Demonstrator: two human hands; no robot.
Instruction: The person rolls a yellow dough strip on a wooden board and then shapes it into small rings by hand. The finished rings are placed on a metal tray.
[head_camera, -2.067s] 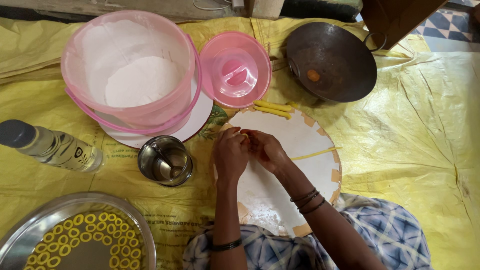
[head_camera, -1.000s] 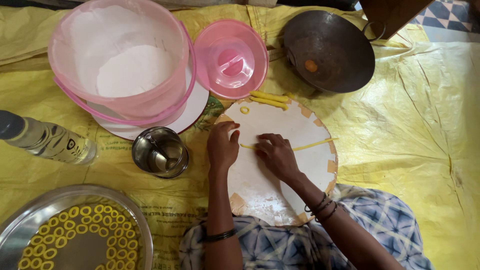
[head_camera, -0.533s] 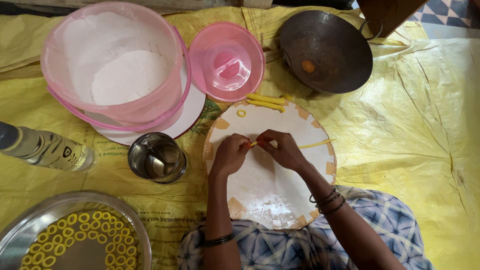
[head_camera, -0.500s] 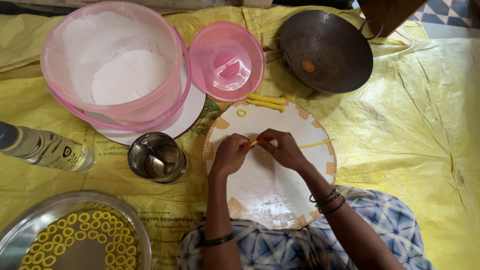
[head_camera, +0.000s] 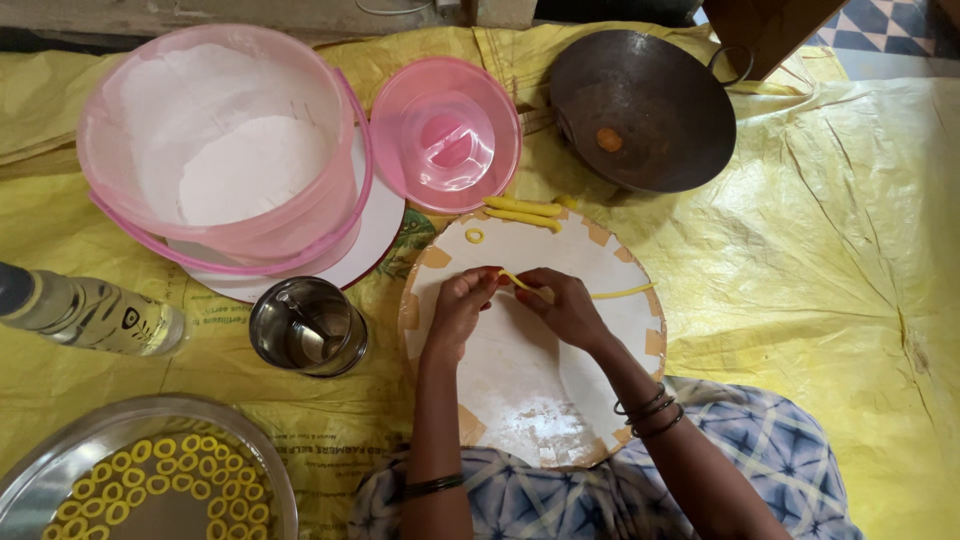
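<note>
Nearest us, left of the round white board (head_camera: 530, 400), a steel tray (head_camera: 60, 465) holds yellow dough rings (head_camera: 160, 485). Over the board's middle, our left hand (head_camera: 462, 305) and right hand (head_camera: 565, 305) each pinch a yellow dough strip (head_camera: 620, 292) between fingertips; its free end trails toward the board's right edge. One finished ring (head_camera: 474, 236) lies near the board's far edge. Beyond the board stand a pink flour bucket (head_camera: 225, 150), a pink lid (head_camera: 445, 135) and a dark wok (head_camera: 640, 95).
</note>
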